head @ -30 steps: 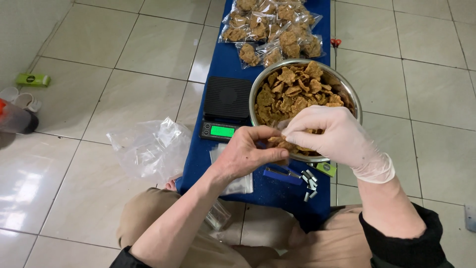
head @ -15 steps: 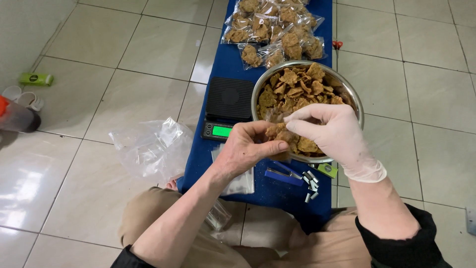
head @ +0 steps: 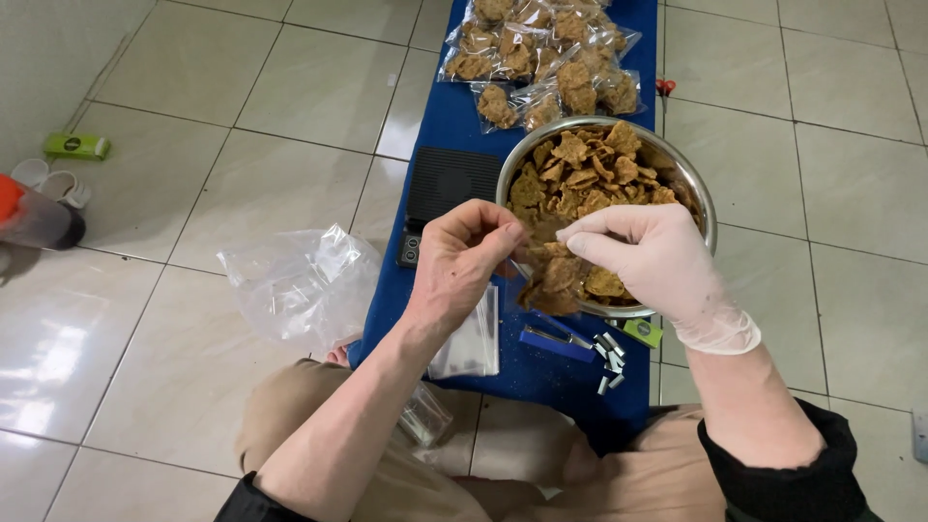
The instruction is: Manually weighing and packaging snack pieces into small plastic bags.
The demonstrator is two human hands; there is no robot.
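hands (head: 556,256) hold clear bag (head: 556,280) | bowl (head: 698,193) rim partly hidden

Metal bowl (head: 698,198) sits at the table's (head: 454,121) right edge; scale (head: 443,193) left of it; filled bags (head: 541,58) behind (far end); stapler (head: 556,340) in front.

Bright, even overhead light, glossy glare on floor tiles (head: 145,319), sharp focus, slight wide-angle edge bending.
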